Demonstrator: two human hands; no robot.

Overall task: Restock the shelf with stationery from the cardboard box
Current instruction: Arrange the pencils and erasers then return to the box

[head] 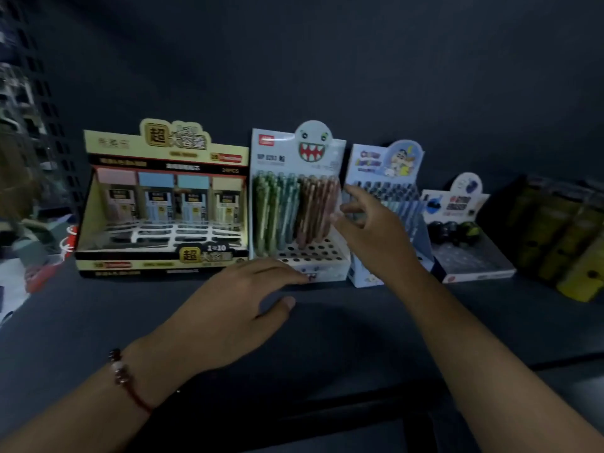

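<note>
Head view, shelf [327, 322]: dark board; I see four display boxes in a row along its back.
Monster pen display [295, 204]: second from left, upright, pens standing in a holed base.
Handling, my judgement: light, thin card, top-heavy and apt to tip; best taken low, by the base and a side wall.
Left hand [242, 299]: palm down on the shelf, fingers straight, tips touching the display's front edge, holding nothing.
Right hand [372, 227]: raised at the display's right side, fingers spread, empty.
Cardboard box: not in sight.
</note>
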